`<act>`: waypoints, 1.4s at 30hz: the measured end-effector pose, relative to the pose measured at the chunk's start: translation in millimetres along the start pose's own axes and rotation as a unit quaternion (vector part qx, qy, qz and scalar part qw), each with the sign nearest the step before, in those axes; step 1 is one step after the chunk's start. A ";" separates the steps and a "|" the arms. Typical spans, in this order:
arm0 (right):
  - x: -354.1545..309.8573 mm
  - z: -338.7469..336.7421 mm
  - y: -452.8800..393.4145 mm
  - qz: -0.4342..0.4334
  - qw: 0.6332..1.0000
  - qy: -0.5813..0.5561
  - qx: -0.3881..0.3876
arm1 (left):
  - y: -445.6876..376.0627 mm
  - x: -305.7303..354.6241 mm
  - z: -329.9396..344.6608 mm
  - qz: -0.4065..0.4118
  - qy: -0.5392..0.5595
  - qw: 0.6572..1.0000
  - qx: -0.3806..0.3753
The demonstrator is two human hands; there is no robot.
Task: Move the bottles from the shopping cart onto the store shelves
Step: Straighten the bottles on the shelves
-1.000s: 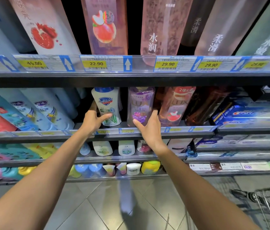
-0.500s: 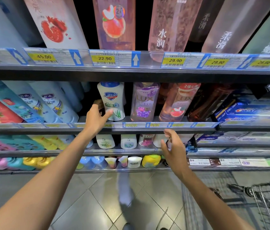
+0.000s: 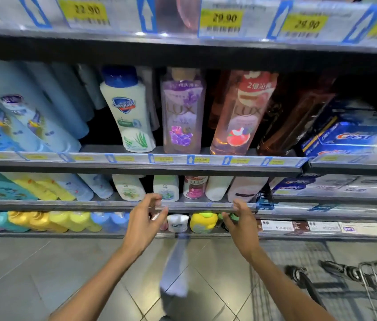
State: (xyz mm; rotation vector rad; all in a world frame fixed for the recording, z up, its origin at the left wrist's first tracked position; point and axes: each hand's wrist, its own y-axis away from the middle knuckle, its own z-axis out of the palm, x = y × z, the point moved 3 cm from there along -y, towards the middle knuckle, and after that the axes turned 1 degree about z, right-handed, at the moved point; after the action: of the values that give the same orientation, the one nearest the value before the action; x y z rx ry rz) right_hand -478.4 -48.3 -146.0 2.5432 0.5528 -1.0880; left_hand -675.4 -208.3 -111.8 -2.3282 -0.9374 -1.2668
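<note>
Hands are seen low in front of the shelving, both empty. The left hand [image 3: 144, 224] is held at about 7 o'clock of the frame centre, fingers loosely curled with nothing gripped, its fingertips level with the front rail of the lower shelf [image 3: 67, 205]. The right hand [image 3: 240, 223] is held at about 5 o'clock, fingers likewise relaxed and holding nothing, set against the same rail; whether the rail is actually touched cannot be told through the blur.

Up on the middle shelf [image 3: 136, 162], three bottles are stood upright side by side. The white bottle with the blue cap [image 3: 128, 110] is placed at about 11 o'clock of centre, the purple Lux bottle [image 3: 181, 112] just beside it at 12 o'clock, and the pink Lux bottle [image 3: 240, 114] at 1 o'clock, tilted slightly rightward. A dark amber bottle [image 3: 294, 121] is seen leaning further right, and Crest toothpaste boxes [image 3: 354, 137] are stacked at 3 o'clock.

Yellow price tags [image 3: 222, 18] are shown along the top rail. The shopping cart [image 3: 373, 288] is caught at 5 o'clock, at the frame's lower right corner, well apart from both hands; its contents cannot be made out.
</note>
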 end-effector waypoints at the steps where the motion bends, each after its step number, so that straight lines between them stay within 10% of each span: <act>1: 4.0 9.8 -11.7 0.001 1.000 -0.015 0.001 | -8.7 -6.3 18.7 -0.013 0.015 1.000 -0.009; 22: 59.6 132.8 -119.8 0.054 0.962 -0.080 0.253 | -134.6 -63.3 179.7 -0.027 0.127 0.984 0.124; 42: 89.1 116.3 -103.6 -0.006 0.965 -0.126 0.228 | -115.8 -76.6 175.3 -0.027 -0.003 0.997 0.077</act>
State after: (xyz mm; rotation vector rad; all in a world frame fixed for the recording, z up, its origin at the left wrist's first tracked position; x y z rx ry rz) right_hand -541.7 12.0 -302.7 2.7061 0.2710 -1.6762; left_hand -675.9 -55.5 -275.0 -2.2023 -1.0666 -1.1647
